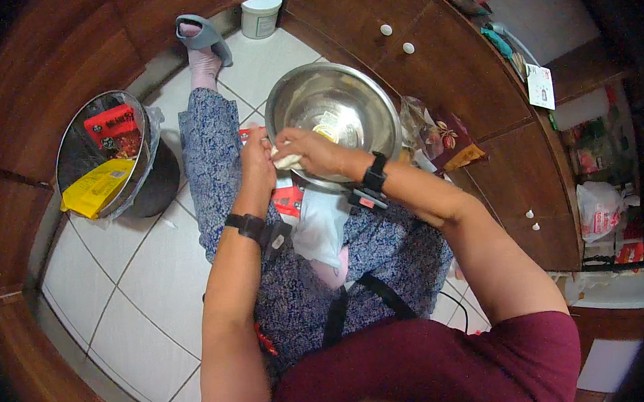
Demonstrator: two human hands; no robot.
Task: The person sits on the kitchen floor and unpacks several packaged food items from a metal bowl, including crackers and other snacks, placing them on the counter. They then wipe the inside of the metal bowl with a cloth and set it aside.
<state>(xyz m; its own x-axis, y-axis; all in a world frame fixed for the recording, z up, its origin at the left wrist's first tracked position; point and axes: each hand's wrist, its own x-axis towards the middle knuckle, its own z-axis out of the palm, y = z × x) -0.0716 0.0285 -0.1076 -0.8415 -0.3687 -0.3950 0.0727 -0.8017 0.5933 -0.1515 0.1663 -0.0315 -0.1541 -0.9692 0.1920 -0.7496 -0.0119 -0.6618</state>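
Observation:
Both my hands meet at the left rim of a large stainless steel bowl (367, 95), which stands in front of me. Between them is a crumpled off-white cloth or similar soft piece (287, 161). My right hand (315, 150) grips it with bent fingers. My left hand (257, 158) is pressed against its left end, its fingers partly hidden. Inside the bowl lies a small item with a yellow ring, partly covered by my right hand. Below the bowl a pale blue cloth or bag (320, 229) hangs over my leg, beside red printed packaging (287, 201).
At the left stands a dark bin (156, 180) with a clear liner, holding a yellow packet (97, 187) and a red packet (115, 129). A white lidded tub (262, 16) is by the far cabinets. Plastic packaging (445, 140) lies right of the bowl, against wooden cabinets (431, 79).

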